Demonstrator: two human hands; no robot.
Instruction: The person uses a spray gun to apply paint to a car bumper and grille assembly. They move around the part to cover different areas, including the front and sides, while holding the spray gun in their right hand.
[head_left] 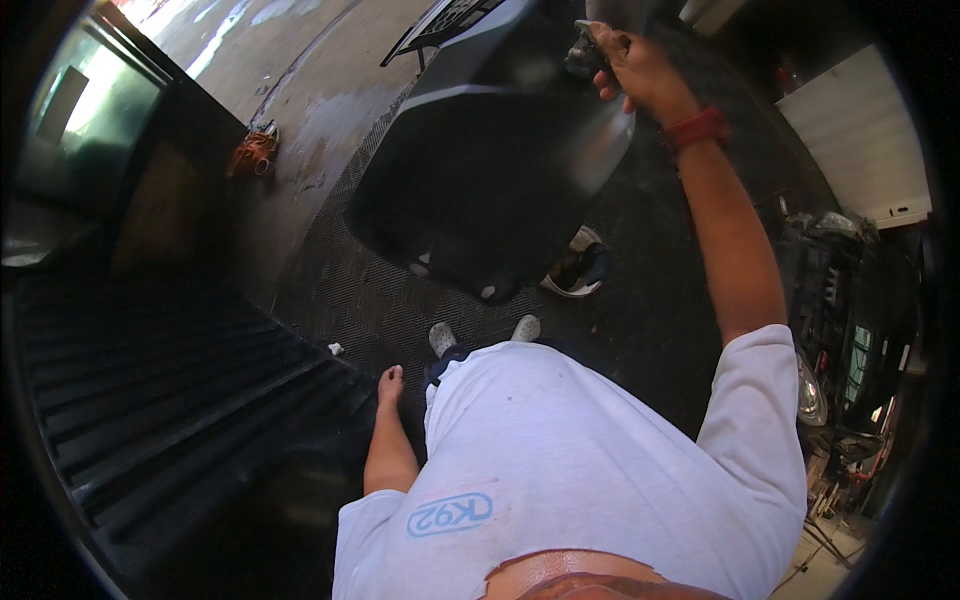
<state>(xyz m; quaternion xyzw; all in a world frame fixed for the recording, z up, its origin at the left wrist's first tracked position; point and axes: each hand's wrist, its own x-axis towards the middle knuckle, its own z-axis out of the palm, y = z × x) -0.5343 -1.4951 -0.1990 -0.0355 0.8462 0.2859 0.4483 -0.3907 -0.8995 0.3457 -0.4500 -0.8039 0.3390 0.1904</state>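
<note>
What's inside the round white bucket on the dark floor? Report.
Dark, unidentifiable contents show inside the bucket; its bottom is hidden. The large dark-grey panel covers part of it.

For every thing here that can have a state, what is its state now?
Right hand: raised, closed in a grip
Small dark object: gripped in that hand, kind unclear
Left hand: lowered, partly curled
Large dark panel: pale sheen toward its right side
Pale bucket: uncovered, something dark inside
Orange bundle: tangled
Red wristband: worn
Light clogs: worn
</note>
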